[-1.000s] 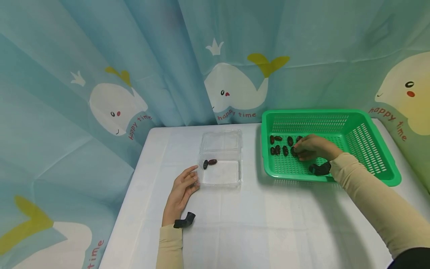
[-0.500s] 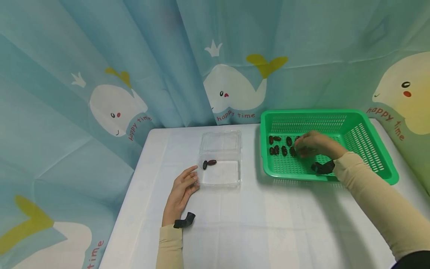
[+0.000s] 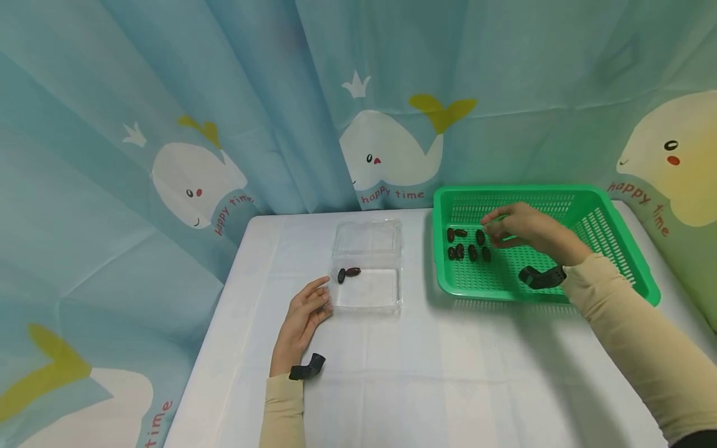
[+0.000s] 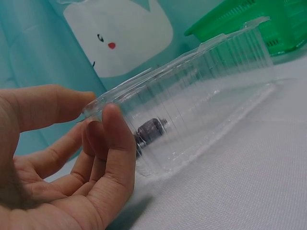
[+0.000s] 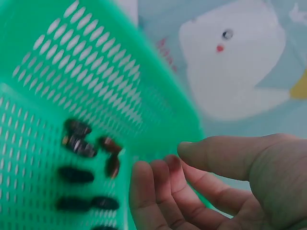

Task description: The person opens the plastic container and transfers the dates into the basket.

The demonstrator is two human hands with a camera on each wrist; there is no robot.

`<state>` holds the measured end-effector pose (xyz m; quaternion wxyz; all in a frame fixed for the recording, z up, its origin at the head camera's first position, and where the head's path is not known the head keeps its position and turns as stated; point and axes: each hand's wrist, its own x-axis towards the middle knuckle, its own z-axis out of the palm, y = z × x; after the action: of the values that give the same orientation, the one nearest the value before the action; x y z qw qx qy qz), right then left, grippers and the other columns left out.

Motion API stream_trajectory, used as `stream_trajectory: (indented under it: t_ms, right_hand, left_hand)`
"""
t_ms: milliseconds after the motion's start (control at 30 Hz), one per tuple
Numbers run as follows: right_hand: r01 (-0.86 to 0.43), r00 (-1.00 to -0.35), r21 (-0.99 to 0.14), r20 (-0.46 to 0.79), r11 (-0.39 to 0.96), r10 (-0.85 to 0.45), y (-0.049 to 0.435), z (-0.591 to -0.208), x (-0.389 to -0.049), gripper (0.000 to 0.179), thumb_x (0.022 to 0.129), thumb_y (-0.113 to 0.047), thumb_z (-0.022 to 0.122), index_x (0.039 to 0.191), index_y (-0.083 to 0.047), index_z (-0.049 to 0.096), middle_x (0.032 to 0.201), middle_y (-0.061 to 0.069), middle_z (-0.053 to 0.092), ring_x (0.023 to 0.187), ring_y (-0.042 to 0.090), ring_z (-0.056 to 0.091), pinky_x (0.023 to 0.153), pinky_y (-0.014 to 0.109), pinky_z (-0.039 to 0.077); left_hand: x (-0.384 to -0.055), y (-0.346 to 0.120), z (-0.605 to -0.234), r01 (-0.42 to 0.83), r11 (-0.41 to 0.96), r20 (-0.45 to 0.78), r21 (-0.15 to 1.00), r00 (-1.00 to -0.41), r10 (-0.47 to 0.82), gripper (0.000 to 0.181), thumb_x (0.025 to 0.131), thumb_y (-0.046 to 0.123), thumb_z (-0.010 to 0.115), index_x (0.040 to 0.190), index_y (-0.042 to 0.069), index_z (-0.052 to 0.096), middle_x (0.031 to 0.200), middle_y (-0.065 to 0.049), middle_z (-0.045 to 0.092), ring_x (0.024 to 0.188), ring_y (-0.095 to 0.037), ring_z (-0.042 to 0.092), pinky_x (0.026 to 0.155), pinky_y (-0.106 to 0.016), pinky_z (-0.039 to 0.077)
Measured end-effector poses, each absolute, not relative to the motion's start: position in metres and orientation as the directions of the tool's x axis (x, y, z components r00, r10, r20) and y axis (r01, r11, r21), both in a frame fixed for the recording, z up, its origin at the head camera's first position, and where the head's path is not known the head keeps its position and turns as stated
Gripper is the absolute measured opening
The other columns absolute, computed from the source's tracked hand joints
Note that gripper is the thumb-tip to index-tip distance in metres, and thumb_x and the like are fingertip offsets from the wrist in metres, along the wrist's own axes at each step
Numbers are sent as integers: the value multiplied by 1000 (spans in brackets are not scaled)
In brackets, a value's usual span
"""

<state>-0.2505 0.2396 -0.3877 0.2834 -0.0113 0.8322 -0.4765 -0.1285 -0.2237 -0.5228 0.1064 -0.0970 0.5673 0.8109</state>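
My left hand (image 3: 302, 320) pinches the left rim of a clear plastic clamshell box (image 3: 370, 308), with thumb and fingers at its edge in the left wrist view. Two dark dates (image 3: 353, 272) lie inside the box's left end; its lid (image 3: 368, 238) is folded back. The right hand (image 3: 526, 230) is over a green plastic basket (image 3: 476, 291), its fingers loosely bent and apart. No date shows between thumb and fingertips in the right wrist view. Several brown dates (image 5: 76, 175) lie in the basket's left part, beneath and beside that hand.
A white cloth (image 3: 414, 373) covers the table. Behind and to the left hangs a blue curtain (image 3: 269, 124) with whale prints. The basket's raised slotted walls (image 5: 86, 48) stand around the dates. A black wrist mount (image 3: 540, 277) sits on the right arm.
My right hand has risen from among the dates in the basket, and its fingers have spread. The left hand keeps its place at the box. The dates look unmoved.
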Motion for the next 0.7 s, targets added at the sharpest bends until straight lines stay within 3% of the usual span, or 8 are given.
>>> stream_trajectory:
  t_ms: [133, 233, 500, 700]
  right_hand:
    - [203, -852, -817, -419, 540, -314, 221, -378, -246, 49, 105, -17, 59, 147, 4, 47, 92, -3, 64, 91, 13, 67, 87, 31, 61]
    - [157, -859, -843, -374, 514, -349, 205, -373, -241, 48, 103, -15, 61, 145, 4, 49, 100, -3, 68, 93, 11, 69, 88, 31, 61]
    - [86, -877, -880, -289, 466, -384, 158, -369, -229, 35, 99, -6, 61, 133, 3, 59, 104, 9, 65, 94, 22, 68, 94, 41, 63]
    - [35, -891, -878, -244, 477, -384, 125, -379, -225, 26, 100, -7, 60, 125, 1, 65, 104, 14, 66, 84, 20, 69, 87, 36, 62]
  left_hand:
    - [-129, -224, -523, -285, -326, -281, 901, -958, 61, 47, 103, 0, 60, 149, 6, 50, 113, -3, 56, 87, -8, 60, 73, -20, 57]
    - [-129, -224, -523, -285, -322, -280, 903, -958, 63, 48, 103, 0, 60, 149, 6, 49, 111, -1, 56, 86, -8, 60, 73, -20, 57]
    - [-130, -223, -524, -281, -321, -275, 904, -959, 66, 49, 103, 1, 60, 150, 4, 49, 114, -3, 55, 87, -8, 60, 74, -20, 57]
    - [-130, -223, -524, -279, -320, -273, 905, -960, 63, 49, 103, -1, 60, 150, 4, 48, 118, -5, 54, 90, -8, 59, 74, -20, 57]
